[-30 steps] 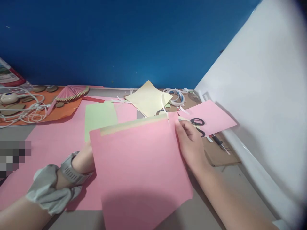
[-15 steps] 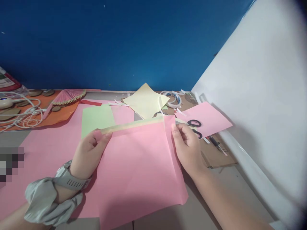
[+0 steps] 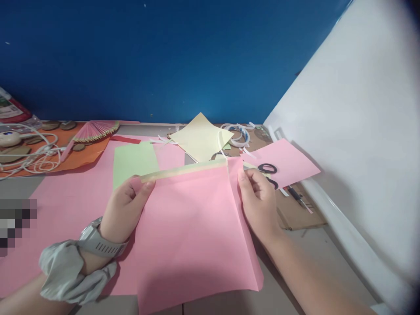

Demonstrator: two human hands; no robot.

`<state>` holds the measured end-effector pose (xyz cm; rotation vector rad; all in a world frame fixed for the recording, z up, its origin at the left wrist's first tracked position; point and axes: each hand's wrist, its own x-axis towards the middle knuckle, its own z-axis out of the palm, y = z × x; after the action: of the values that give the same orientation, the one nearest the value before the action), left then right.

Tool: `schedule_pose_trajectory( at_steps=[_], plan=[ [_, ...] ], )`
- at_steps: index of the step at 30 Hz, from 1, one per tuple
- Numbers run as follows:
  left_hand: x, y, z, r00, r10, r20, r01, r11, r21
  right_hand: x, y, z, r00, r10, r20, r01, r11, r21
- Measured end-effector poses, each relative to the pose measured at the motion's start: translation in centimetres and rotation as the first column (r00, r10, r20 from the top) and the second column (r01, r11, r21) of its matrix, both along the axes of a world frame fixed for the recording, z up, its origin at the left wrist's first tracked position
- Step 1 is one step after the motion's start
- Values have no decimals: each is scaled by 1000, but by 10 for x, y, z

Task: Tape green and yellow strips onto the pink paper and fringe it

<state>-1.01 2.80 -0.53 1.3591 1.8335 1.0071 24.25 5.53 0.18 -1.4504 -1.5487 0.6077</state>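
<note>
A sheet of pink paper (image 3: 190, 227) hangs between my hands, a pale yellow-green strip (image 3: 183, 169) running along its top edge. My left hand (image 3: 126, 208) pinches the upper left corner between thumb and fingers. At the upper right corner my right hand (image 3: 257, 197) grips the sheet, beside a folded vertical band. A thin white strip (image 3: 222, 142) stands up from the top edge near that fold. Just past my right hand, black scissor handles (image 3: 267, 168) show; the blades are hidden.
Behind the sheet lie a pale yellow paper (image 3: 200, 135), a green paper (image 3: 134, 162), tape rolls (image 3: 241, 135) and another pink paper (image 3: 285, 162). A pen (image 3: 297, 194) rests on cardboard (image 3: 295, 214). On the left are a folded paper fan (image 3: 98, 130) and white cables (image 3: 42, 153).
Both hands keep their grip on the pink paper. The sheet's lower right corner has shifted slightly right and down; the whole view has moved a little.
</note>
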Motion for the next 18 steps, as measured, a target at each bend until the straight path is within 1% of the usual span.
schedule_pose_trajectory(
  at_steps=[3, 11, 15, 18],
  plan=[
    [-1, 0, 0, 1000, 1, 2, -1, 1000, -12, 0, 1, -1, 1000, -1, -3, 1, 1000, 0],
    [-2, 1, -1, 1000, -3, -5, 3, 1000, 6, -1, 2, -4, 1000, -18, -12, 19, 998, 58],
    [-2, 0, -2, 1000, -8, 14, 8, 1000, 2, -1, 2, -4, 999, -24, -38, 26, 998, 53],
    [-2, 0, 0, 999, 15, 36, -15, 1000, 13, 2, 4, -4, 996, -6, -88, 6, 1000, 2]
  ],
)
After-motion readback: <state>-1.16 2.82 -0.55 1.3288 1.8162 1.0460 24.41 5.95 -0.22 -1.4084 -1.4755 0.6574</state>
